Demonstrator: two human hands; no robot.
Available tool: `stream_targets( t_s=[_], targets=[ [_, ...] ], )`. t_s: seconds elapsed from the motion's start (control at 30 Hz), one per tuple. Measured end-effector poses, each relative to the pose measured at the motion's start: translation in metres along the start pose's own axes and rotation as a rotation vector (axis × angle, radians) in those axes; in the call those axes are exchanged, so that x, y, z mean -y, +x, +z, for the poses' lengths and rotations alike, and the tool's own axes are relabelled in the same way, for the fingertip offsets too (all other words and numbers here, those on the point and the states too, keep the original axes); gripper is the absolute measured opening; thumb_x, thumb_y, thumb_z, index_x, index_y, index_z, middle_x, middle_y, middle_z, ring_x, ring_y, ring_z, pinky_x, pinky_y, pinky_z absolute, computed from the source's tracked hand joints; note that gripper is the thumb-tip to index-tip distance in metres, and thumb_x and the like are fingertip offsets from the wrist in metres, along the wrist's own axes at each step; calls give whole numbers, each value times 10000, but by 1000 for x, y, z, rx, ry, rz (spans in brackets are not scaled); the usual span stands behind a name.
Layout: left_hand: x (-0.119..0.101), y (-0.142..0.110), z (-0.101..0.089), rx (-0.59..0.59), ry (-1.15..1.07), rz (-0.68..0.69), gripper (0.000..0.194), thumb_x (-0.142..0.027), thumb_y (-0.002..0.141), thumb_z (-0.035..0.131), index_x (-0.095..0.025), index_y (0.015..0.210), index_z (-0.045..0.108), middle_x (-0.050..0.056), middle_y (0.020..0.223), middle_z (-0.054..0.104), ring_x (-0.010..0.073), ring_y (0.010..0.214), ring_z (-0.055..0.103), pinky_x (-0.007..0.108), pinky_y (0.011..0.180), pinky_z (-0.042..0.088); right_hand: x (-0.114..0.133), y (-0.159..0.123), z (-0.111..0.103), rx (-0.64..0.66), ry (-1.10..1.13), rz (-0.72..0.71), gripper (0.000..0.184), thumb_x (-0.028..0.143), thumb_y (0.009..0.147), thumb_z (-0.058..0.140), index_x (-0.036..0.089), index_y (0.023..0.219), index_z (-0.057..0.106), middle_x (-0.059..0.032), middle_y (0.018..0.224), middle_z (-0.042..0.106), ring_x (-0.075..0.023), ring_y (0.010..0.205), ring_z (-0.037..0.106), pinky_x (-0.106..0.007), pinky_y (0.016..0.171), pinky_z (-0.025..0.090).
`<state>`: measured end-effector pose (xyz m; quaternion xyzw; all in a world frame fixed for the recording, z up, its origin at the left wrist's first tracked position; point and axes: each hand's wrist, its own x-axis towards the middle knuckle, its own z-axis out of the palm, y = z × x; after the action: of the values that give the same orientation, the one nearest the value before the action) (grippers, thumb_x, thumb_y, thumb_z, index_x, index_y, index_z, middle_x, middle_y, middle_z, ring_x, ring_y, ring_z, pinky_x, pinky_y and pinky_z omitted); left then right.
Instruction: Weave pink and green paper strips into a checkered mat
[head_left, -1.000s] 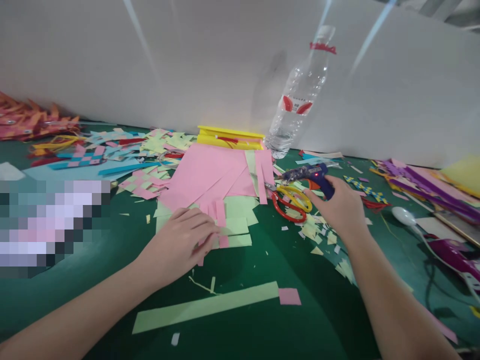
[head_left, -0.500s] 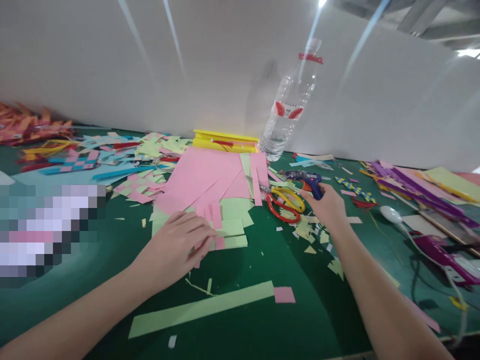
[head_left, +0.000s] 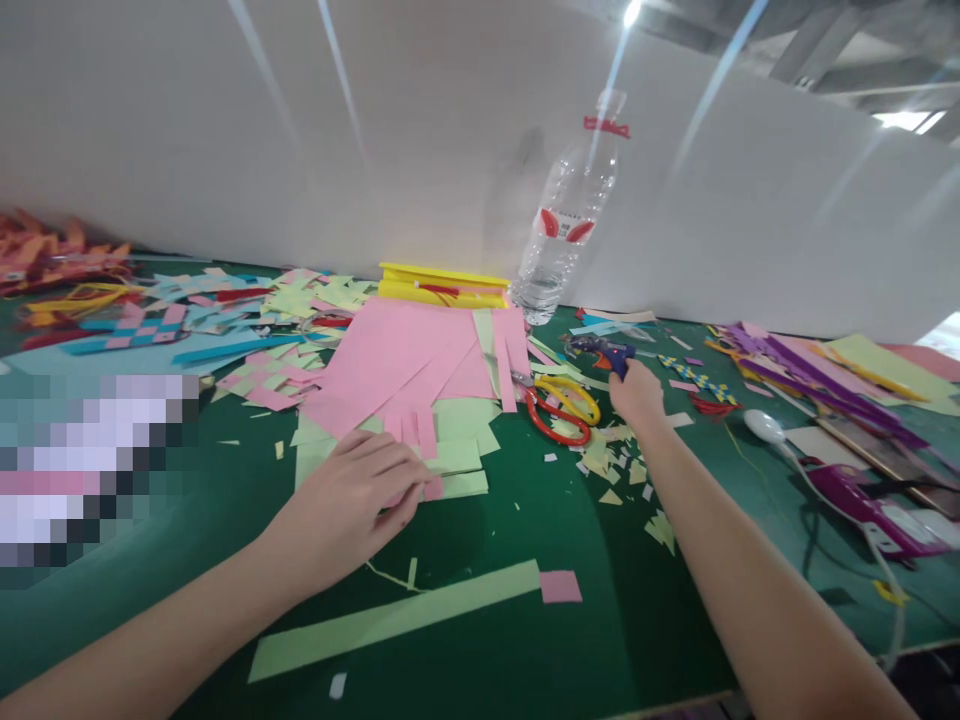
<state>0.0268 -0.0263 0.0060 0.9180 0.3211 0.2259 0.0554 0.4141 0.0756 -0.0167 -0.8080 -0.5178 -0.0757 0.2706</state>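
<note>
My left hand [head_left: 371, 490] bends over woven pink and green paper strips [head_left: 457, 468], its fingertips closed on a pink strip at the edge of the weave. Its fingers partly hide the weave. My right hand [head_left: 637, 395] is closed around the handle of a dark blue glue gun [head_left: 604, 352] with an orange trigger, its nozzle pointing left. Between the two hands, scissors [head_left: 559, 425] with red and yellow handles lie on the table. Behind the weave spreads a large pink sheet [head_left: 405, 345]. A light green strip [head_left: 397, 615] and a small pink piece [head_left: 561, 586] lie in front.
A clear plastic bottle [head_left: 566, 220] stands against the white partition [head_left: 300, 150], near a yellow folded sheet [head_left: 442, 285]. Paper scraps [head_left: 611, 460] litter the green table. A purple device [head_left: 862, 510] with a cable, a phone and purple strips lie right. Orange folded pieces [head_left: 56, 250] sit far left.
My right hand has shifted slightly up and away with the glue gun, turning it a little. The left hand stays on the weave. The whole view has moved slightly.
</note>
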Motion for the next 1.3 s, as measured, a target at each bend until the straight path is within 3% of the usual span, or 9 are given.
stream_targets(
  t_s=[0.2,0.33,0.4,0.47,0.57,0.67,0.73,1.1,1.3],
  targets=[
    [0,-1,1,-17,-6,10,283,-191,949,363,-193,916,643,29,881,686,174,828,588,348,789,393,13,15,10,7,-24,-34,408,219,779,434,41,1111,590,-230,988,657,-310,956,630,-426,828,467],
    [-1,-2,0,-4,-22,13,257,-182,947,377,-201,916,630,24,901,691,174,843,591,350,795,390,26,13,-1,27,-36,-63,407,250,780,469,42,1113,575,-246,1027,648,-329,986,613,-459,847,457],
    [-1,-2,0,4,-20,10,247,-178,944,384,-207,929,630,25,914,695,176,851,592,354,806,390,35,5,-12,26,-38,-117,449,270,790,478,5,1145,551,-278,1123,604,-354,1086,562,-487,916,413],
    [-2,-2,0,0,-21,6,248,-179,942,390,-209,938,635,29,920,698,178,856,594,356,815,393,44,-7,-25,53,-24,-197,408,288,808,474,54,1126,578,-222,1150,609,-326,1100,555,-452,932,413],
    [-1,-2,0,-17,-23,8,264,-177,940,385,-205,918,646,32,900,698,175,840,598,348,802,400,56,-32,-38,175,8,-302,287,345,816,507,159,980,652,-99,937,691,-225,828,648,-347,784,491],
    [0,-1,1,-17,-14,4,270,-178,938,379,-200,897,645,28,881,694,176,822,600,345,781,399,62,-57,-42,311,-36,-441,325,392,808,543,156,1003,653,-125,969,684,-257,863,645,-374,755,497],
    [1,-1,1,-4,-11,-5,276,-186,940,373,-201,900,645,26,878,691,176,813,596,342,769,398,63,-67,-41,320,-93,-497,350,396,817,545,152,1052,635,-141,1027,656,-283,947,624,-395,787,491],
    [1,-1,-1,17,-24,-21,294,-192,953,349,-213,974,641,24,885,690,175,823,586,348,791,381,54,-69,-41,382,-65,-481,343,369,876,501,150,1125,588,-136,1081,593,-273,1003,606,-413,859,481],
    [1,-1,1,-2,-22,-8,281,-193,955,357,-205,953,637,27,882,694,174,818,590,344,781,381,55,-70,-52,344,94,-403,342,414,862,497,183,1090,605,-117,1064,612,-266,913,636,-386,767,501]
  ],
)
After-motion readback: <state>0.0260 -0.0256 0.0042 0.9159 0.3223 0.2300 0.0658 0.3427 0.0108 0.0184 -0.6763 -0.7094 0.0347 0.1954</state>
